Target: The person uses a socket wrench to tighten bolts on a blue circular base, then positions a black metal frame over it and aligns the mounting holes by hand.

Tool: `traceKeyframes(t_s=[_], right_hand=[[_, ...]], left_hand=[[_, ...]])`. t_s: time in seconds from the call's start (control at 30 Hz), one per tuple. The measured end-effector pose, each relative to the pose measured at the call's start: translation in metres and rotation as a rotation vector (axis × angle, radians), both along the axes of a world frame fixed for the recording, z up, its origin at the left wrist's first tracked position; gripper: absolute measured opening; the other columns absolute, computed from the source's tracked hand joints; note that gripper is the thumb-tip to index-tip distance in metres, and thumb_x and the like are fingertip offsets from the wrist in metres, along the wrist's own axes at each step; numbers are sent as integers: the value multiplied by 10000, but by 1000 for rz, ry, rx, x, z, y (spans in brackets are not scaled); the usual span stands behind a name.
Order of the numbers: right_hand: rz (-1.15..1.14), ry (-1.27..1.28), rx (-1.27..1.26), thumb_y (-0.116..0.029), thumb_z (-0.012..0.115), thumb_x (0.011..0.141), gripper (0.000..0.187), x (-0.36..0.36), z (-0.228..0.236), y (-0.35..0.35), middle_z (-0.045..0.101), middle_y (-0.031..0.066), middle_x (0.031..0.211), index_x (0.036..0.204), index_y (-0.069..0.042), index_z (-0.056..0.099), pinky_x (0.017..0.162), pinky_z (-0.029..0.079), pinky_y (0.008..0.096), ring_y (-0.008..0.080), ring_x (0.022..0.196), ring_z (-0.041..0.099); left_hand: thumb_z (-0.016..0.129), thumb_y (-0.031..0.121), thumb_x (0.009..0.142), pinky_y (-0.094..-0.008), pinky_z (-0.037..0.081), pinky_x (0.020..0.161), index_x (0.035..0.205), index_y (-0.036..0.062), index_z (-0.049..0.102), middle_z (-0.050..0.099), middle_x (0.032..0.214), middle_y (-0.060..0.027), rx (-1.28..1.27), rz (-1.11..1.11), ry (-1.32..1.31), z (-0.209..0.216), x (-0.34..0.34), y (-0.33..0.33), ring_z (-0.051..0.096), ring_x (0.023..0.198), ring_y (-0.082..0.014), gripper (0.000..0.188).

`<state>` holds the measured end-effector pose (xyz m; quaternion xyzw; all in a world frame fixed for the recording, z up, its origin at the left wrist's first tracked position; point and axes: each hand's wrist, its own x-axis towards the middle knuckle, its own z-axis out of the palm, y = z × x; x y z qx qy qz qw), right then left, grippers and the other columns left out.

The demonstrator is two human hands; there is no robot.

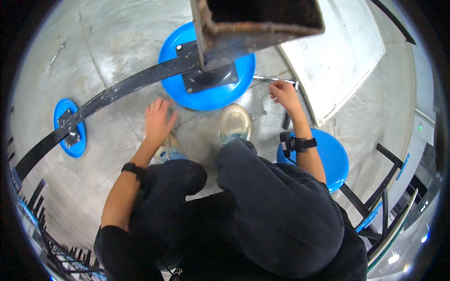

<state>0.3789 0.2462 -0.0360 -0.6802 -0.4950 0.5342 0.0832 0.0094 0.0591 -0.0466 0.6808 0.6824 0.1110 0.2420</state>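
In front of me a blue round stool seat (206,100) lies underside up, its black mounting plate (220,79) showing a few bolts. A scuffed black bar (136,78) runs from it to a second blue seat (58,114) at the far left. My left hand (159,119) is open, fingers spread, just beside the near seat and touching nothing I can see. My right hand (284,95) has its fingers curled together next to a shiny metal wrench (262,78) on the floor; whatever is between the fingertips cannot be made out.
A rusty-edged square steel tube (262,42) rises close over the near seat. To the right lie a white panel (337,56) and a blue seat (333,154) under my forearm. Black frames (370,206) stand farther right. A small metal tool (57,54) rests on the floor, far left.
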Motion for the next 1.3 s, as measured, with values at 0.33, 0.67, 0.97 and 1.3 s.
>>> traceKeyframes(t_s=[0.33, 0.67, 0.97, 1.3], right_hand=[[476, -184, 563, -114, 579, 742, 192, -91, -30, -8, 625, 241, 795, 847, 30, 651, 743, 493, 456, 401, 769, 611], [470, -303, 534, -173, 571, 758, 162, -98, -33, -22, 621, 223, 718, 749, -37, 658, 687, 498, 473, 385, 718, 616], [488, -300, 577, -208, 584, 757, 165, -100, -36, -22, 628, 197, 708, 756, -68, 672, 660, 504, 452, 371, 687, 617], [529, -351, 539, -213, 610, 750, 172, -97, -29, -21, 644, 166, 724, 807, -71, 689, 660, 495, 425, 339, 691, 623]], left_hand=[[734, 310, 673, -375, 451, 564, 926, 33, 663, 590, 813, -103, 90, 430, 71, -10, 61, 56, 574, 650, -272, 382], [745, 205, 678, -379, 432, 558, 827, -16, 639, 568, 693, -140, 138, 453, -160, -28, 54, 57, 552, 609, -295, 287], [753, 191, 685, -333, 430, 520, 824, -37, 643, 568, 648, -132, 187, 400, -247, -31, 49, 58, 537, 541, -242, 289], [761, 211, 672, -327, 457, 545, 833, -45, 647, 594, 684, -136, 150, 386, -231, -29, 44, 56, 574, 579, -244, 323]])
